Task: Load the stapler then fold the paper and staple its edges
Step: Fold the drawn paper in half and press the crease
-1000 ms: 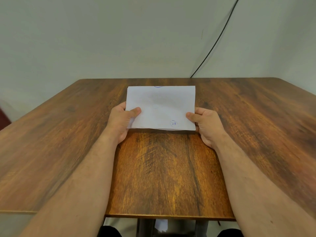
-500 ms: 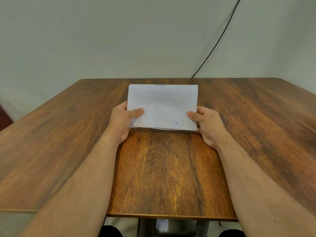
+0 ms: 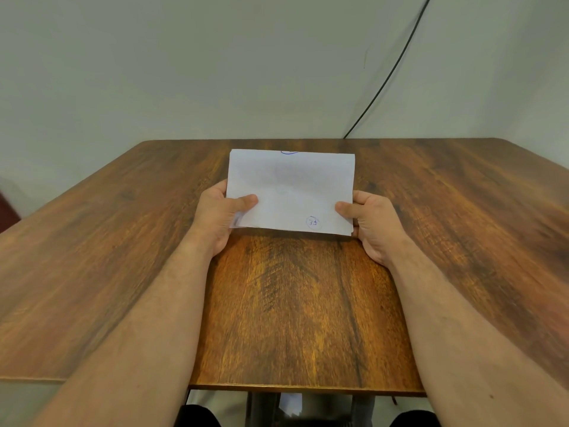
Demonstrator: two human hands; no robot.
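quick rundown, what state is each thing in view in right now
white sheet of paper: folded over, held above the table by both near corners
left hand: pinches the paper's near left corner, thumb on top
right hand: pinches the paper's near right corner, thumb on top
brown wooden table: bare where visible, no stapler in view
black cable: hangs along the wall behind the table

The paper (image 3: 292,192) bears a blue handwritten number in a circle near its lower right corner, seemingly "37"; part of another blue pen mark shows at its top edge, unreadable.
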